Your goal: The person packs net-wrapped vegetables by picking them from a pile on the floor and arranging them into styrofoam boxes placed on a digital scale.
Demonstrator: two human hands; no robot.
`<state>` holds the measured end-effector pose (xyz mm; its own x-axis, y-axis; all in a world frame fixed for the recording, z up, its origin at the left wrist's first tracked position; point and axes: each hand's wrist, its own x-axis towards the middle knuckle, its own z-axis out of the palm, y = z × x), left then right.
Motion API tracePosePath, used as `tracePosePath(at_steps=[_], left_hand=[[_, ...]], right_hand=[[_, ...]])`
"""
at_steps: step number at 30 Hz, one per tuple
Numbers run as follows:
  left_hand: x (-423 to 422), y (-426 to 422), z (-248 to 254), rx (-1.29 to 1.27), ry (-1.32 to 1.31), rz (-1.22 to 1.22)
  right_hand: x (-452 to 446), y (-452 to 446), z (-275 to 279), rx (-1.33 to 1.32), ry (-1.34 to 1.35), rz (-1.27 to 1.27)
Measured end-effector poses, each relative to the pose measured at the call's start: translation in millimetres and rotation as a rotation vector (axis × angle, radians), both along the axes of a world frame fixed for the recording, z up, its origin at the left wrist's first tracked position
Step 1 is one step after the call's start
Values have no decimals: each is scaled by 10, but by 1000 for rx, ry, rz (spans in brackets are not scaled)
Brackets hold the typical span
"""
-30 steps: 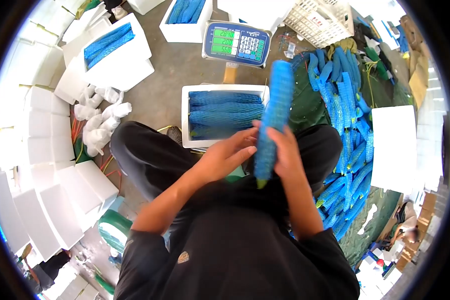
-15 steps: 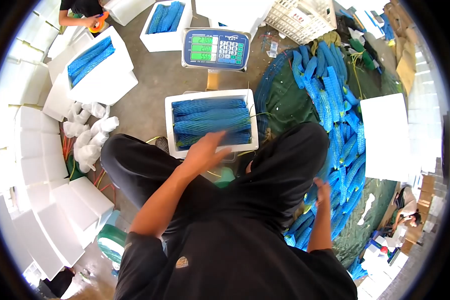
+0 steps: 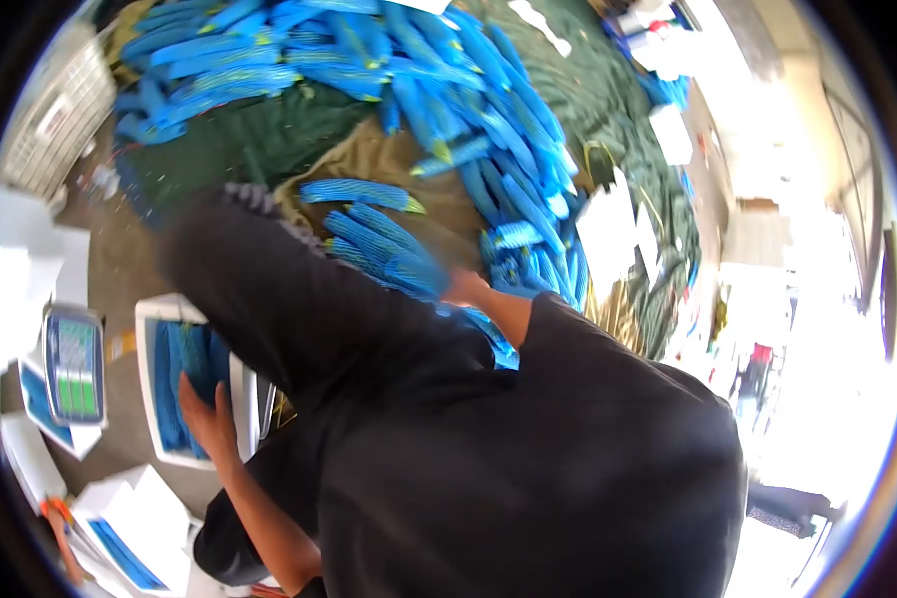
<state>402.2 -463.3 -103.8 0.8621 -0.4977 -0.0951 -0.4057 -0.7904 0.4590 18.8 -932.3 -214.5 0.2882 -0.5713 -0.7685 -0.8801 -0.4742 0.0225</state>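
My left hand (image 3: 209, 419) rests at the near edge of a white foam box (image 3: 146, 384), fingers apart and thumb spread. Inside the box lie long blue-netted vegetables (image 3: 172, 399) side by side. On my other side, my right hand (image 3: 465, 289) is closed around the end of a blurred blue-netted vegetable (image 3: 417, 273); part of the hand is hidden by the sleeve. Beside it, a few more blue-netted vegetables (image 3: 364, 192) with yellow-green tips lie on brown cloth (image 3: 424, 204). My dark-trousered knee is between the two hands.
A large heap of blue-netted vegetables (image 3: 439, 75) covers green sheeting (image 3: 259, 140). A digital scale display (image 3: 74, 369) stands beyond the box. A white crate (image 3: 60, 125) is at the upper left. Another foam box (image 3: 149, 513) and a person's arm (image 3: 62, 543) are lower left.
My view has swung far to the right, toward the heap. My right hand has come to a blue-netted vegetable and closed on it. My left hand is still at the foam box.
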Motion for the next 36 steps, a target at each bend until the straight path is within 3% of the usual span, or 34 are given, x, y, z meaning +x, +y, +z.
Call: tracePosePath(at_steps=[3,6,10,11,14,16,19,20,22,24,26,28,31,36], left_hand=[[-35,-182,219,-15,71,62],[57,-119,103,-78,148,108],[135,-250,225,-97,85,41],[136,-297,289,-105,52,29],[157,-426,480,-108,-21,-42],[210,-418,558,-65,-41,-87],[233,-397,688,-23,-46,-110],[236,-352,706,-3,-39,-105],[243,-204,720,15,-20,-113],[187,-129,804,41,4,-112],[104,-86,884,63,16,-71],[86,81,926,120,11,-40],[-50,39,1071,150,40,-3],[-103,29,1109,177,41,14]], right_hand=[[-143,186,76,-17,16,-112],[-230,290,70,-36,-83,-195],[-264,238,50,-110,-261,-212],[-230,141,94,-167,-313,-305],[-484,-333,-2,-676,-526,-202],[-764,-855,-118,-793,-386,-364],[-1364,-1638,-387,-742,-166,-538],[-1233,-1738,57,-636,-115,-691],[-1546,-2038,-155,-563,-131,-617],[-1686,-2308,-337,-403,-234,-723],[-2381,-2715,-1298,-408,-130,-415],[-2098,-2598,-930,-464,-100,-607],[-1410,-2433,2,-419,177,-523],[-1387,-2439,-16,-442,-19,-330]])
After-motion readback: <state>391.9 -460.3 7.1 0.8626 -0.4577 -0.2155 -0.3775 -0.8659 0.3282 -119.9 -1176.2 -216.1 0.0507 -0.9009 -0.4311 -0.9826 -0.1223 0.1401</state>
